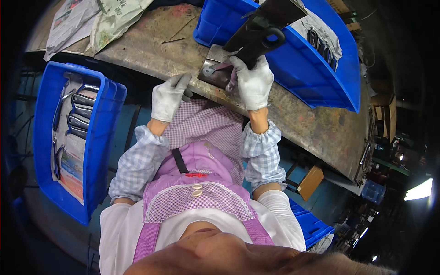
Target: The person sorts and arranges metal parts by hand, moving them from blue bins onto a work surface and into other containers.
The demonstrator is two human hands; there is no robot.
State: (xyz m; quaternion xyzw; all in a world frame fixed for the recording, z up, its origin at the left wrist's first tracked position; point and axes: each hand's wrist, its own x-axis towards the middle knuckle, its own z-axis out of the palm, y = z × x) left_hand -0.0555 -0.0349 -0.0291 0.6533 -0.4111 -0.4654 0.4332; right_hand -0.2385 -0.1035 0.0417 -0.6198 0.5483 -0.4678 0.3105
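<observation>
My right hand (255,85), in a white glove, is closed at the front of a metal fixture (208,79) on the bench. Its fingers are beside a curved, mauve-grey piece (232,81); what lies inside the grip is hidden. Just beyond the fingers, a thick black handle (268,40) slants up to the right. Behind it stands a dark flat metal plate (243,34). My left hand (169,97), gloved too, hovers by the bench's near edge, left of the fixture. Its fingers are loosely bent, the thumb is apart from them, and nothing shows between them.
The worn metal bench (316,130) crosses ahead of me. A blue bin (98,137) at my left holds several dark-handled hand tools (82,112). Another blue bin (311,68) sits tilted on the bench at the right, with tools inside. Plastic bags (114,23) lie at the far left.
</observation>
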